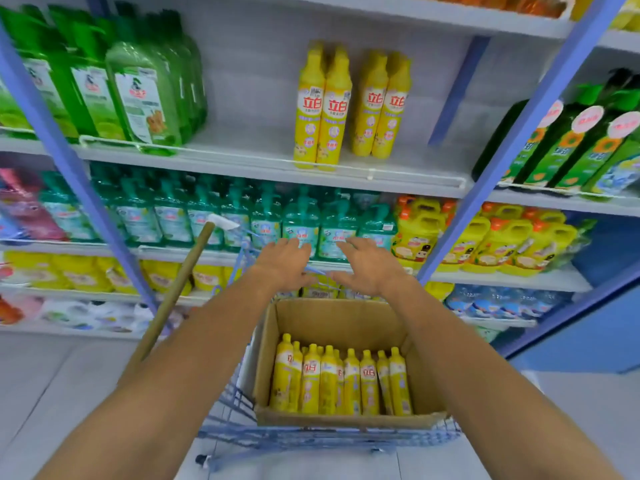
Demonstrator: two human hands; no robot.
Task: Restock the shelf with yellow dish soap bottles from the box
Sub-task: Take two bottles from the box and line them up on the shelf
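Placement, left to right:
- The white metal shelf (249,150) has clear green plastic dish soap bottles (138,95) packed at its left end, up against the wire rail.
- A long wooden stick (176,292) with a white tip leans on the blue wire trolley (311,439). It looks parked, clear of the reach path.
- The open brown cardboard box (339,320) rides in the trolley, directly below the target shelf, so each lift is short and nearly vertical.
- In the box, the yellow plastic dish soap bottles (343,382) look upright, caps up, in one tight row against the near wall.
- On the shelf, four matching yellow bottles (334,109) stand in two pairs with labels out, right of centre and well apart from the green ones. I judge the stretch between them is the fill zone.
- One level down, teal pump bottles (301,223) sit behind the hands.
- In the next bay to the right are dark green bottles (571,147).

Grip:
- The left hand (284,263) is palm down with fingers straight and slightly spread. It holds nothing.
- The right hand (369,268) is the same: flat, spread, holding nothing.
- Both hover past the box's far edge, near each other, below the target shelf and above the stock.
- I cannot tell whether the left thumb touches the trolley rim.

Judgement: the hands are between bottles, and the next pick comes from the box row.
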